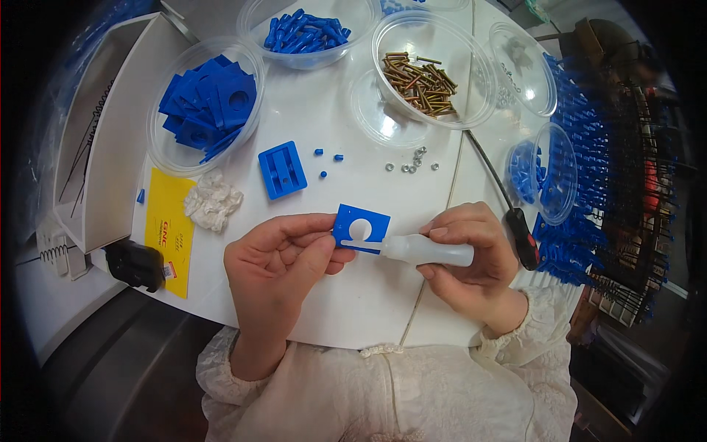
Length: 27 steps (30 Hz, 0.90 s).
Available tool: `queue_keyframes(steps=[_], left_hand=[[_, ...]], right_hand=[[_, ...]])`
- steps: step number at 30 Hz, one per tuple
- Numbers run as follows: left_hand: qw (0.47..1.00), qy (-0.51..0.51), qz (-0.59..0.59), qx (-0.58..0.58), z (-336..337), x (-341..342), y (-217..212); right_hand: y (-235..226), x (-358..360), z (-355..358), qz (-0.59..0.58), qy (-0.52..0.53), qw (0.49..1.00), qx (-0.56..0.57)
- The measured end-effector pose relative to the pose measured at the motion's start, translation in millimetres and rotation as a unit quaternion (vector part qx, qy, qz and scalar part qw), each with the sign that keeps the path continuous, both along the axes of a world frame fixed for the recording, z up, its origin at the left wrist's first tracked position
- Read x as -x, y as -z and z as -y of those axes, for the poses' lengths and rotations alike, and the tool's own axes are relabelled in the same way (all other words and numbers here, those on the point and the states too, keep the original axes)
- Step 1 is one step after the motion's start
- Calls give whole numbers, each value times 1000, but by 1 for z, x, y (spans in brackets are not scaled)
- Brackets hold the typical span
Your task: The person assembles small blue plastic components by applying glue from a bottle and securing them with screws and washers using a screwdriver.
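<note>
Between the thumb and fingers of my left hand (283, 258) is a blue plastic plate (375, 219) with a round hole, the white table showing through. My right hand (482, 254) is closed around a translucent white squeeze bottle (434, 251), tipped on its side. Its thin nozzle lies across the lower part of the plate; whether it touches, I cannot tell. Just beyond my left hand sits a blue block with slots (283, 170), beside a few small blue caps (339, 158). Several metal nuts (407, 168) lie loose farther right.
Clear bowls hold blue plates (213, 103), blue pegs (305, 33) and brass-coloured screws (423, 85). A screwdriver (521, 236) lies at the right, near a tub of blue parts (556, 173) and racked blue pieces (582, 147). Crumpled tissue (211, 201) rests by a yellow card (163, 221).
</note>
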<state>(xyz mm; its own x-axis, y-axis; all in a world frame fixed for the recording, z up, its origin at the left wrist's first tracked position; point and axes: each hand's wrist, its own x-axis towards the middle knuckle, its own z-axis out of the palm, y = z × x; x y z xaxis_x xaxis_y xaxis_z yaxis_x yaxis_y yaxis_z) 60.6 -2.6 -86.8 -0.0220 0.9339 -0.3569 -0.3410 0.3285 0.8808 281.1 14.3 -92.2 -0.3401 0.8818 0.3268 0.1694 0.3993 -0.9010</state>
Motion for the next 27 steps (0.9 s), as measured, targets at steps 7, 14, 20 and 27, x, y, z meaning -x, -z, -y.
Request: queue_keyframes(steps=[7, 14, 20, 27], left_hand=[[1000, 1, -4, 7, 0, 0, -1], [1000, -11, 1, 9, -2, -2, -1], [1000, -17, -8, 15, -2, -2, -3], [999, -46, -7, 2, -1, -2, -1]], right_hand=[[1, 0, -2, 21, 0, 1000, -14], [-1, -1, 0, -4, 3, 1000, -5], [0, -5, 1, -8, 5, 1000, -9], [-1, -15, 9, -15, 33, 999, 11]])
